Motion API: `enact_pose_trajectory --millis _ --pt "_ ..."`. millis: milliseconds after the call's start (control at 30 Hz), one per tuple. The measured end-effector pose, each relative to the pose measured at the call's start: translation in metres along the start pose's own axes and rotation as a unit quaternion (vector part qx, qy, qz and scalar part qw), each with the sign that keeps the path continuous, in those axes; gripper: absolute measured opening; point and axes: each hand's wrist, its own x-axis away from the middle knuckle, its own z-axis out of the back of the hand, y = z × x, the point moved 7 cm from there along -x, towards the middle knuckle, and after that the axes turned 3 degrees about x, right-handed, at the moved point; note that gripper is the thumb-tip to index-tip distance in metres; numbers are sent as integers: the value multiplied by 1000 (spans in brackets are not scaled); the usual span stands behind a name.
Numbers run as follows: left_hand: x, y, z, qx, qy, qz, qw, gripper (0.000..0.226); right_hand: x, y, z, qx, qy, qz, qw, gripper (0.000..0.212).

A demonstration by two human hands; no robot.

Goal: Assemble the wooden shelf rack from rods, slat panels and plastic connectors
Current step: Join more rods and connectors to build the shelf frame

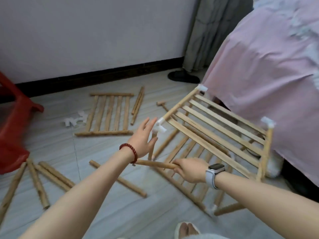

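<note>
Beside the connector (159, 128), left-hand fingers (149, 124) spread.

You're looking down at a pale grey tiled floor (107, 213) that runs to a plain white wall (89, 31) with a dark skirting board (96, 75) — far side. A grey curtain (208, 31) hangs at the far right, beside a bed draped in pink sheet (269, 69). On your left stands a red plastic stool (13, 128); a dark slipper (183, 77) lies near the curtain.

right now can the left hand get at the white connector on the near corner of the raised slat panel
Probably yes. The left hand is open, fingers straight, right beside the white connector with nothing between them. The right hand grips a separate rod lower down, out of the way.
</note>
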Motion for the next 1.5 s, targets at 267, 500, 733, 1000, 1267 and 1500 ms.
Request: enact_pose_trajectory --millis 267,500,733,1000,1267,1500 --pt "-11 45 7 -97 -34 89 991 33 108 70 59 33 109 -85 990 17" --pt "35 79 -29 -109 -61 63 990 24 165 119 57 79 155 -119 977 9" --pt "59 89 -65 102 -38 69 992 14 185 130 12 29 196 -111 974 27" --pt "53 74 -82 196 31 156 968 41 185 144 -16 18 279 -95 955 8" --pt "55 71 -87 269 78 137 950 32 186 140 -25 24 350 -62 934 19" --pt "59 68 -91 277 97 140 946 36 187 141 -22 2 368 -69 927 20"
